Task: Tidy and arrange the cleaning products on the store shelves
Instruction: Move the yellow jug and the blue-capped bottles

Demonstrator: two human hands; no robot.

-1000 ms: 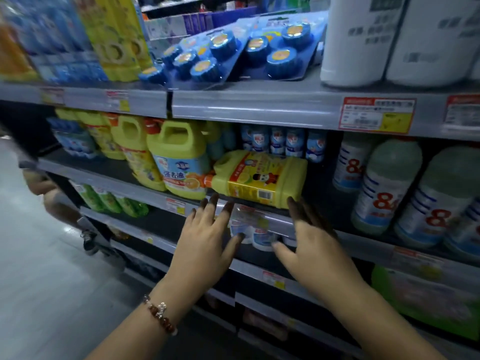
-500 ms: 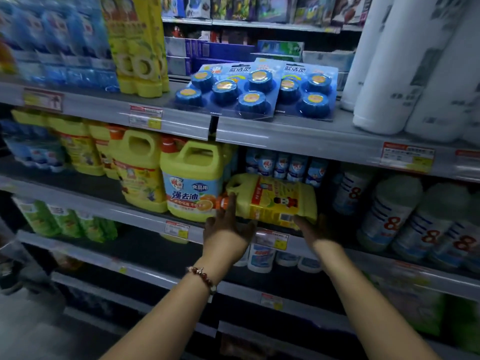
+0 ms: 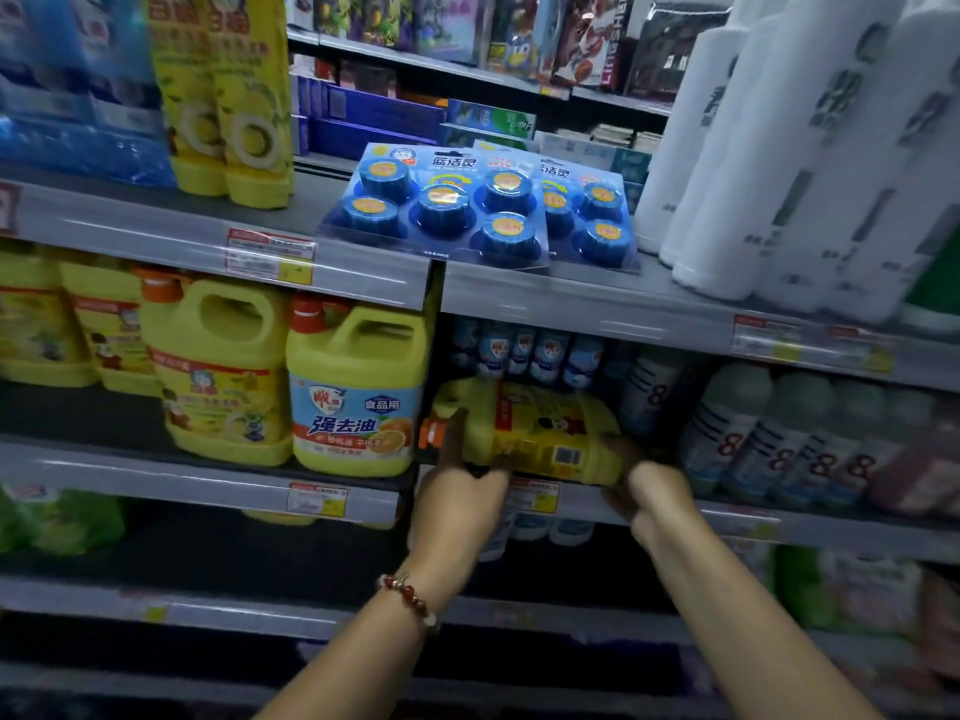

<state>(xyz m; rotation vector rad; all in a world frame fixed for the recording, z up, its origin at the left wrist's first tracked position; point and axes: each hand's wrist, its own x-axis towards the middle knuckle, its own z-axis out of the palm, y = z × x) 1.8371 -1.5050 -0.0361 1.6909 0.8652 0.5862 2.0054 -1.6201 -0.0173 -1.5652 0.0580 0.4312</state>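
A yellow detergent jug with an orange cap lies on its side on the middle shelf, cap pointing left. My left hand grips its cap end, thumb up over the neck. My right hand holds its base end from below, fingers curled round the bottom corner. To its left stand upright yellow jugs, the nearest one with a blue label.
Small blue-and-white bottles stand behind the lying jug. White bottles with a red "8" fill the shelf to the right. Blue toilet-block packs lie on the upper shelf beside tall white rolls. Green packs sit on the lower shelf.
Both hands went from open in front of the shelf edge to taking hold of the lying jug at its two ends. The view has moved closer and tilted upward.
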